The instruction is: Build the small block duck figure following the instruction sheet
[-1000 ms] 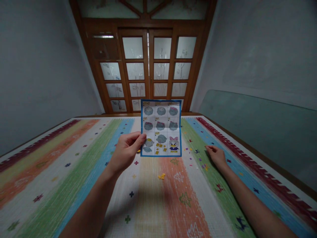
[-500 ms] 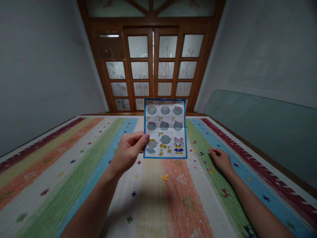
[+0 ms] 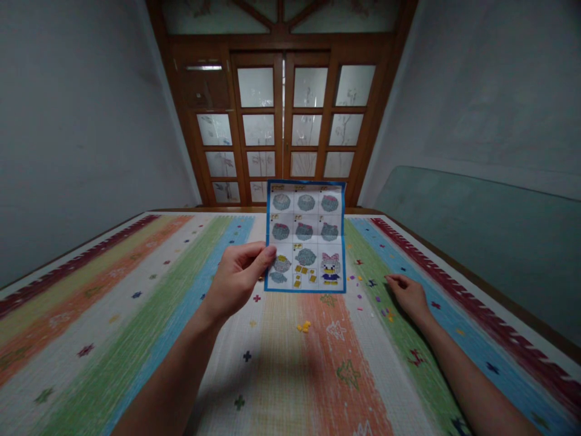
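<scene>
My left hand (image 3: 240,272) grips an instruction sheet (image 3: 305,241) at its lower left edge, thumb in front and fingers behind. The sheet stands upright, blue-bordered, with a grid of drawings of grey-blue block shapes and a duck-like figure with a pink bow at the lower right. On the right, my right hand (image 3: 408,297) rests on the tablecloth with its fingers curled and the tips together; whether anything is between them is hidden. Small purple pieces (image 3: 378,299) lie scattered just left of it. A little cluster of yellow pieces (image 3: 304,327) lies below the sheet.
A striped, patterned tablecloth (image 3: 181,327) covers the table. Beyond the far edge stand wooden doors (image 3: 284,115) with glass panes. A pale green panel (image 3: 481,224) leans along the right wall.
The sheet and both hands appear slightly further right, along with the whole scene, as the view shifts a little. My left hand keeps its grip and the right keeps its pose.
</scene>
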A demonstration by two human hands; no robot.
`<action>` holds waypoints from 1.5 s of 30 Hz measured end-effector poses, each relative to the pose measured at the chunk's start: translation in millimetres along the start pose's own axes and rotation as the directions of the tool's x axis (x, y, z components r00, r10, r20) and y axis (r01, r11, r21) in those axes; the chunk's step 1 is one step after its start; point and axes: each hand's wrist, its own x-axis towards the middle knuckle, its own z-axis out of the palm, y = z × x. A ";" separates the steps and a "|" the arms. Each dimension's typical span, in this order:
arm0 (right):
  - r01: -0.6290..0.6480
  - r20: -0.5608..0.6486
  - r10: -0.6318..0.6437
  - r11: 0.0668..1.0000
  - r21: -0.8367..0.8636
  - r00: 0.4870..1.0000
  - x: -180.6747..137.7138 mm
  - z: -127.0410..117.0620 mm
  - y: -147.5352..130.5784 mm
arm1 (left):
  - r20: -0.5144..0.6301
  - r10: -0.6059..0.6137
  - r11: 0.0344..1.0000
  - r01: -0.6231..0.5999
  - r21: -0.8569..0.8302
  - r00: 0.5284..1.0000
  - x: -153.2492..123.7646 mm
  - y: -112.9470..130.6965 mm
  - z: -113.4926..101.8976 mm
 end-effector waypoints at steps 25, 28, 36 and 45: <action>0.008 0.001 -0.008 1.000 -0.009 1.000 -1.0 -0.5 -3.0 | -0.006 -0.051 0.999 0.051 0.004 0.999 -0.5 1.7 0.3; 0.013 0.002 -0.013 1.000 -0.009 1.000 -1.2 -0.6 -3.2 | -0.006 -0.045 0.999 0.045 0.006 0.999 0.1 0.9 0.0; 0.040 -0.003 -0.040 0.999 -0.015 0.999 -1.4 0.2 -2.5 | -0.010 -0.040 0.999 0.041 0.027 0.999 0.4 1.2 0.4; 0.049 0.001 -0.049 0.998 -0.043 0.999 -1.7 1.0 -2.6 | -0.014 -0.036 0.999 0.036 0.032 0.999 -0.2 0.9 -0.3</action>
